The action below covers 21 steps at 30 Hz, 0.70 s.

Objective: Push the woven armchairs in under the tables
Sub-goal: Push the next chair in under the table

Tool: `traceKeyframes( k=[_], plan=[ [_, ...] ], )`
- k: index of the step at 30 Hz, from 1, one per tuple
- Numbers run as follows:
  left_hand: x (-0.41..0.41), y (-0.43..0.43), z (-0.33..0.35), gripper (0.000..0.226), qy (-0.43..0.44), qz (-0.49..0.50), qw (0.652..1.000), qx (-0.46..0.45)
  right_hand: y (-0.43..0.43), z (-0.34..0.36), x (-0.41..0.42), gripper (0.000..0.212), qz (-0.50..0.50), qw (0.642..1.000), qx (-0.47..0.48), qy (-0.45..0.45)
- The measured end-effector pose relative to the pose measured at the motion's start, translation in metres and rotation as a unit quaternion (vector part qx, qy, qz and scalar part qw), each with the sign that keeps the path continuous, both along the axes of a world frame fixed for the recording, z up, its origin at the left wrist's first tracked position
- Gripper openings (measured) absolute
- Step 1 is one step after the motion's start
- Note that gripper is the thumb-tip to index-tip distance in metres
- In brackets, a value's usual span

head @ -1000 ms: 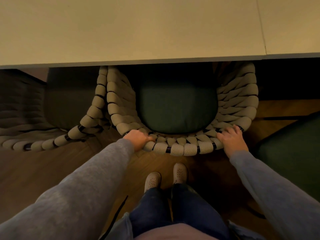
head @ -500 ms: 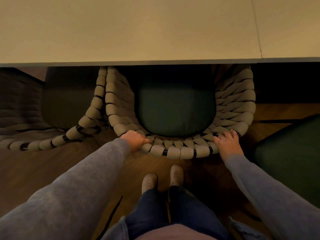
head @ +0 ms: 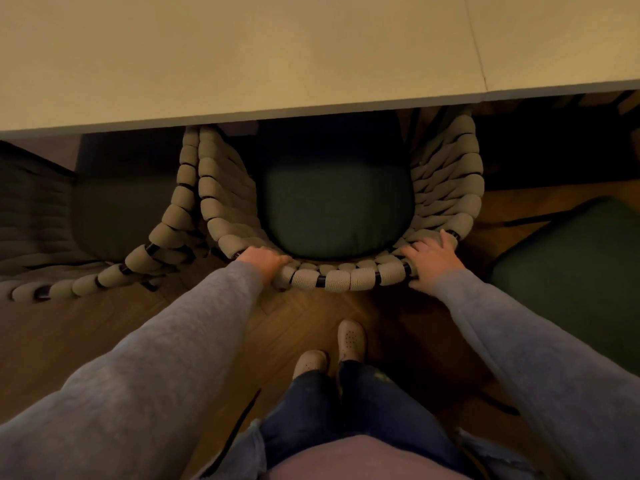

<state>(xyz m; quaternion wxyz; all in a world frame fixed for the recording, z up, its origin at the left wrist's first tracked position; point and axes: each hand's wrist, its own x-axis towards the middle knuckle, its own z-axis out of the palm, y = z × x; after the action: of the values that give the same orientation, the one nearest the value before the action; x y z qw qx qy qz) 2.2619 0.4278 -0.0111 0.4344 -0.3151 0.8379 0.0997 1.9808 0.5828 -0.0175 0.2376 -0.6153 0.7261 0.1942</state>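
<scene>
Head view: left hand point(head: 265, 261) curls over woven armchair point(head: 346, 279) rim; right hand point(head: 431, 260) lies spread against it

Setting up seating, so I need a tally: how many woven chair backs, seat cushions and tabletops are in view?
Woven chair backs: 2
Seat cushions: 3
Tabletops: 2
Total: 7

Brown wooden board floor point(head: 86, 341) covers the lower view, with board seams meeting at angles. A dark green padded seat cushion point(head: 571, 271) sits at the right edge, a thin black bar point(head: 526, 221) just beyond it. Lighting is dim and warm yellow, with deep shadow beneath the furniture.
</scene>
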Motion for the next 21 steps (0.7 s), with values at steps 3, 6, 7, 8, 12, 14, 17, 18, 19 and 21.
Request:
traceKeyframes(
  k=[3, 6, 7, 8, 12, 14, 17, 18, 19, 21],
  plan=[
    [0.004, 0.008, 0.001, 0.085, 0.039, 0.02, 0.999, -0.005, 0.021, 0.004, 0.017, 0.078, -0.052, 0.997, -0.05, -0.026],
    [0.0, 0.025, 0.004, 0.092, 0.119, 0.007, 0.993, -0.004, 0.053, 0.008, 0.039, 0.079, -0.101, 0.99, -0.099, -0.026],
    [-0.003, 0.034, 0.008, 0.092, 0.153, 0.002, 0.988, -0.003, 0.065, 0.011, 0.046, 0.079, -0.123, 0.986, -0.112, -0.023],
    [-0.006, 0.047, 0.012, 0.091, 0.185, -0.01, 0.983, -0.003, 0.079, 0.016, 0.054, 0.079, -0.147, 0.982, -0.118, -0.019],
    [-0.019, 0.103, 0.018, 0.087, 0.261, -0.094, 0.96, -0.023, 0.134, 0.026, 0.07, 0.077, -0.213, 0.97, -0.116, -0.012],
    [-0.028, 0.131, 0.017, 0.086, 0.268, -0.14, 0.953, -0.016, 0.167, 0.028, 0.073, 0.076, -0.241, 0.963, -0.119, -0.008],
    [-0.044, 0.173, 0.016, 0.086, 0.259, -0.186, 0.948, -0.002, 0.218, 0.033, 0.072, 0.075, -0.269, 0.956, -0.119, -0.002],
    [-0.051, 0.186, 0.015, 0.086, 0.257, -0.197, 0.946, 0.0, 0.236, 0.034, 0.07, 0.075, -0.277, 0.954, -0.118, 0.0],
    [-0.058, 0.2, 0.014, 0.086, 0.257, -0.208, 0.944, 0.002, 0.255, 0.036, 0.067, 0.075, -0.29, 0.95, -0.118, 0.004],
    [-0.077, 0.232, 0.014, 0.086, 0.261, -0.232, 0.937, 0.006, 0.301, 0.038, 0.057, 0.074, -0.326, 0.938, -0.115, 0.017]
  ],
)
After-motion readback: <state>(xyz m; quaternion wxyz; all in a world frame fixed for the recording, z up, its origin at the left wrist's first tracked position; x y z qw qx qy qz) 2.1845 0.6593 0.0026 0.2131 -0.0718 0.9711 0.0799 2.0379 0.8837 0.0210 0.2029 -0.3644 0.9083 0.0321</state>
